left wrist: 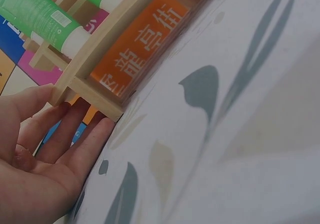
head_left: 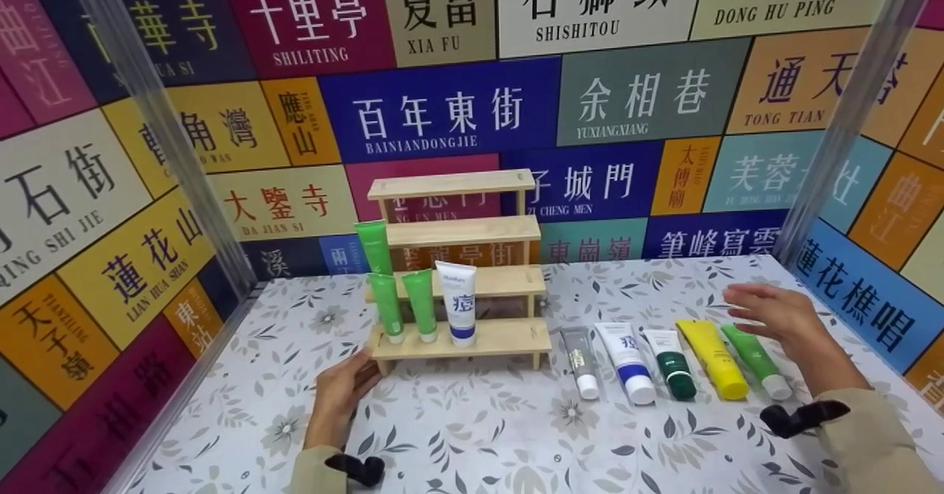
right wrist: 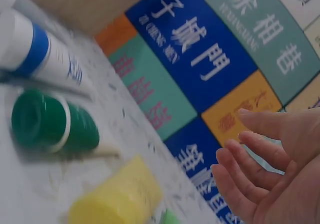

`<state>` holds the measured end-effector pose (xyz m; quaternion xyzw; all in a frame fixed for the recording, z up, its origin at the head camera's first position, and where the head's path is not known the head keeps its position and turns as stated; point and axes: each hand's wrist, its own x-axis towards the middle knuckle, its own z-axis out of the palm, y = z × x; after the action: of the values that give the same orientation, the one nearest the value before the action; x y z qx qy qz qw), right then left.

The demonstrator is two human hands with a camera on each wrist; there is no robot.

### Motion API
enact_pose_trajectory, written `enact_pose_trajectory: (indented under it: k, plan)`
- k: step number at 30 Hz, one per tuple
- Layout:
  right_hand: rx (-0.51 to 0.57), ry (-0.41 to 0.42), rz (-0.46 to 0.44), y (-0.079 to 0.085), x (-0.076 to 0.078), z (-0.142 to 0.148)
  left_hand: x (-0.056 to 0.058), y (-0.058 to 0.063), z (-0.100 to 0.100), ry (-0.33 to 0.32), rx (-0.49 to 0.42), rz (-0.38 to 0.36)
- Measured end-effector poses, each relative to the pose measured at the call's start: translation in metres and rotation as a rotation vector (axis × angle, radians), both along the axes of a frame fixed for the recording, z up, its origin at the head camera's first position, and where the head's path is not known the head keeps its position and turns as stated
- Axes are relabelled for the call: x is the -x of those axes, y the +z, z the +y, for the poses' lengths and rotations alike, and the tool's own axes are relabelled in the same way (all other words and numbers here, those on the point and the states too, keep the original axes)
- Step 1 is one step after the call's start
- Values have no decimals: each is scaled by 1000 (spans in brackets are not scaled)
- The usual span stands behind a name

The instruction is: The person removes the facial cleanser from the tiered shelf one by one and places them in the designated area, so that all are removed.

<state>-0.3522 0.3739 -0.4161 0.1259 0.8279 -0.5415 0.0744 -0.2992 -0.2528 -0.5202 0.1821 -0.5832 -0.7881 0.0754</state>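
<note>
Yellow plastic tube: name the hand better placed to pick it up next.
Probably the right hand: it hovers empty near the yellow plastic tube, while the left hand touches the tiered wooden rack.

At twelve o'clock, a blue rectangular wall panel (head_left: pixel 442 94) reads "百年東街 BAINIANDONGJIE"; at one, a white rectangular panel (head_left: pixel 590 11), "石獅頭 SHISHITOU". At six, an upright white-and-blue plastic tube (head_left: pixel 459 295) bears "痘".

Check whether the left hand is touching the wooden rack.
Touching: the left wrist view shows the left hand against the end of the wooden rack, no gap.
</note>
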Motion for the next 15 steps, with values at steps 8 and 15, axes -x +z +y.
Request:
enact_pose_trajectory:
  k: [8,15]
  plan:
    - [2,93,126,35,3,-52,1,-1,-1,-10,26,-15]
    - [36,146,199,66,6,-102,0,-1,-2,0,10,-7]
